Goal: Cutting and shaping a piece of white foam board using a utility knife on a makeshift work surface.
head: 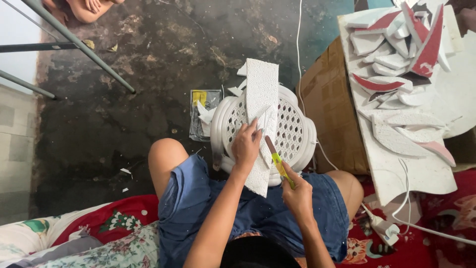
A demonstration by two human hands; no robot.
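Foam strip [261,106] lies across the white stool [302,130] as my cutting bench. Left hand [246,146] presses it flat so it won't slide, right hand [297,191] grips the yellow knife [277,161], blade at its edge. Cut pieces [396,64] are piled right.

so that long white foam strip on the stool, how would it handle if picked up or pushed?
Probably very light: the foam strip overhangs the stool without sagging, so fairly stiff too. Likely brittle: crumbs and cut offcuts lie around, so it may snap or dent under pressure. The left hand presses it down while the right hand cuts with the knife, suggesting it slides easily.
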